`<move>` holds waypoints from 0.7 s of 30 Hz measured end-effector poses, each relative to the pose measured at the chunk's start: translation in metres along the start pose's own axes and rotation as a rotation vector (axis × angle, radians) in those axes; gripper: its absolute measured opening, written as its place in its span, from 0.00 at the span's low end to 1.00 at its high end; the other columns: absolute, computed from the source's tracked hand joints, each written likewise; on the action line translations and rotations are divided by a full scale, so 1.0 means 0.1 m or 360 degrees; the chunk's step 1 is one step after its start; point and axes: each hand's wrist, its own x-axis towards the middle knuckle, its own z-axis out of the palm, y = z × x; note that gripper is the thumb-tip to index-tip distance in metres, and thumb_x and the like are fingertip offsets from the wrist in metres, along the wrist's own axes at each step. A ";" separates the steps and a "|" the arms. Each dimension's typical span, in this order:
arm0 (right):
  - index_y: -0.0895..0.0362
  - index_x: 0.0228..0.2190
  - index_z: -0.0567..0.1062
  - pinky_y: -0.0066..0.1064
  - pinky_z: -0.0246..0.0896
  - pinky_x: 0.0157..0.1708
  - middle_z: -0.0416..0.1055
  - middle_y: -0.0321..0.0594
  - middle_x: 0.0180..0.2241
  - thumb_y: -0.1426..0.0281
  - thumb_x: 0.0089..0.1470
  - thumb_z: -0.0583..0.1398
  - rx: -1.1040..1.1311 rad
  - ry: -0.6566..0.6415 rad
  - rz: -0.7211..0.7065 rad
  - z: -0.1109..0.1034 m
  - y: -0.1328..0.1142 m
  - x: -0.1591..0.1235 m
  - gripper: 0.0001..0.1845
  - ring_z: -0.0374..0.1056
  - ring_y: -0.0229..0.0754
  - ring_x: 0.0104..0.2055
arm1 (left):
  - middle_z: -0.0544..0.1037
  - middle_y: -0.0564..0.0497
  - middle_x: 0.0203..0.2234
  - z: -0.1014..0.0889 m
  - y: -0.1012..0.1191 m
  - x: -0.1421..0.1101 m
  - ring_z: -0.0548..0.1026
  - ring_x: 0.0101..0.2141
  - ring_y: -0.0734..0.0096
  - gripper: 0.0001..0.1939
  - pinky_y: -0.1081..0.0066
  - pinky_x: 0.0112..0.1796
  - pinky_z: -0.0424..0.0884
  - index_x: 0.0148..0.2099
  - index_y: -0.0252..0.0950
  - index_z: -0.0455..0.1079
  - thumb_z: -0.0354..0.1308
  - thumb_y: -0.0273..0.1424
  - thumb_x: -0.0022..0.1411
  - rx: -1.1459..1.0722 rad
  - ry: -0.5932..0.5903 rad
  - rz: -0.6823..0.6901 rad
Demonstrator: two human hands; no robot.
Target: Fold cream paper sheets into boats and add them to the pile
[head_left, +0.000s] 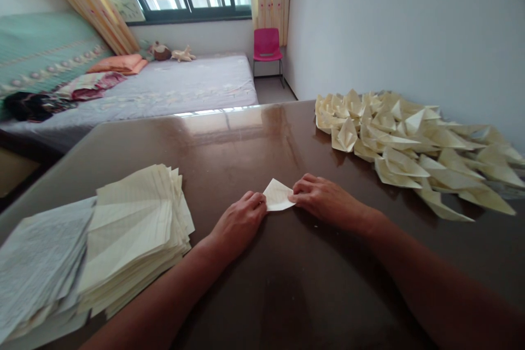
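Small cream paper [278,197], folded to a peak (the point faces away from the viewer), near the middle of the brown worktop [229,156], side ends partly hidden.

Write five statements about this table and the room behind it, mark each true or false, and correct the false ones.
1. The left hand and right hand hold the same small folded paper. True.
2. The sheet stack lies right of both hands. False: the sheet stack lies to their left.
3. Many folded pieces lie on the right of the table. True.
4. The chair is green. False: the chair is pink.
5. A bed stands beyond the table. True.
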 end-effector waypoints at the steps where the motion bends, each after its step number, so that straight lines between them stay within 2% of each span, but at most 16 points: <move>1: 0.53 0.39 0.78 0.30 0.57 0.43 0.74 0.42 0.40 0.69 0.63 0.52 0.0099 0.0021 -0.0003 0.01 0.03 0.00 0.14 0.64 0.40 0.43 | 0.73 0.47 0.38 0.00 -0.01 0.00 0.70 0.39 0.68 0.10 0.69 0.43 0.68 0.37 0.33 0.69 0.47 0.28 0.68 -0.0061 0.0002 -0.0043; 6: 0.53 0.36 0.80 0.28 0.59 0.41 0.76 0.40 0.35 0.64 0.61 0.55 0.0556 0.0140 0.0150 0.10 0.13 0.03 0.13 0.67 0.39 0.40 | 0.74 0.52 0.35 -0.01 -0.10 0.02 0.72 0.36 0.71 0.12 0.73 0.39 0.66 0.37 0.37 0.69 0.47 0.35 0.68 -0.0373 0.0013 -0.0285; 11: 0.54 0.35 0.79 0.27 0.60 0.38 0.77 0.38 0.34 0.64 0.60 0.56 0.0808 0.0257 0.0466 0.21 0.16 0.07 0.13 0.69 0.39 0.37 | 0.75 0.54 0.34 0.01 -0.14 0.05 0.73 0.35 0.72 0.12 0.74 0.36 0.64 0.38 0.39 0.69 0.47 0.37 0.68 -0.0517 0.0049 -0.0522; 16: 0.53 0.35 0.79 0.29 0.59 0.36 0.77 0.38 0.34 0.63 0.58 0.56 0.0727 0.0267 0.0706 0.24 0.11 0.11 0.12 0.70 0.41 0.36 | 0.78 0.55 0.34 0.03 -0.12 0.07 0.74 0.33 0.71 0.10 0.73 0.34 0.63 0.40 0.40 0.68 0.48 0.37 0.67 -0.0492 0.0073 -0.0656; 21: 0.54 0.32 0.78 0.28 0.58 0.33 0.77 0.37 0.30 0.64 0.56 0.57 0.0810 0.0298 0.0776 0.19 0.09 0.12 0.11 0.69 0.39 0.31 | 0.78 0.55 0.37 0.05 -0.11 0.08 0.74 0.33 0.69 0.09 0.71 0.35 0.63 0.43 0.41 0.67 0.48 0.37 0.66 -0.0416 0.0071 -0.0638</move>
